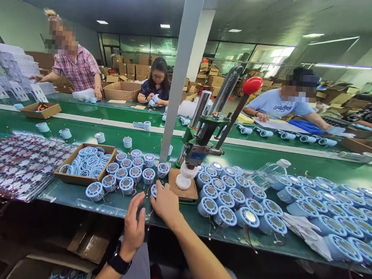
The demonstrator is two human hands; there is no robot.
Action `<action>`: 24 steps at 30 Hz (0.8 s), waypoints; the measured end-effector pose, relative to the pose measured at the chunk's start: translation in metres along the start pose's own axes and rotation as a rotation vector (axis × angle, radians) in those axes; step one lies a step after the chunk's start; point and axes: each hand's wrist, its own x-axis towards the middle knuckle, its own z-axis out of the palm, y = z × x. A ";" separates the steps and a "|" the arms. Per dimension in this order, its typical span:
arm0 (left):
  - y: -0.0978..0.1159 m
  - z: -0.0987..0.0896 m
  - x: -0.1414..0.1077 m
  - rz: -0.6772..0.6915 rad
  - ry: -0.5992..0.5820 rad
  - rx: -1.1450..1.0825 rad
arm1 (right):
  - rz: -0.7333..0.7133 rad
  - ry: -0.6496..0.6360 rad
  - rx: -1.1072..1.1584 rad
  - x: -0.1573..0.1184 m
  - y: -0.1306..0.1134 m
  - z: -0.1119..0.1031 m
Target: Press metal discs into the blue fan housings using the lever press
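Note:
My right hand reaches over a light blue round housing at the bench's front edge, its fingers curled on the part and hiding most of it. Just left of it, my left hand is raised with fingers stretched and nothing in it. Behind my right hand stands a green hand press with a red-knobbed lever. Its white round pad sits over a brown base plate. Similar housings with metal discs and thin wires stand left and right of the press.
A carton of light blue rings stands at left, beside stacked circuit-board sheets. A clear plastic bottle lies among the right-hand housings, near a white glove. A grey post rises behind the bench. Several people work across the green line.

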 end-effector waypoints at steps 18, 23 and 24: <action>-0.018 0.028 0.059 0.397 -0.411 0.693 | 0.352 0.563 -0.154 0.016 0.182 -0.149; -0.029 0.015 0.053 0.487 -0.423 0.696 | 0.362 0.358 -0.250 0.107 0.243 -0.188; -0.030 0.010 0.052 0.505 -0.436 0.700 | 0.335 0.333 -0.265 0.120 0.249 -0.186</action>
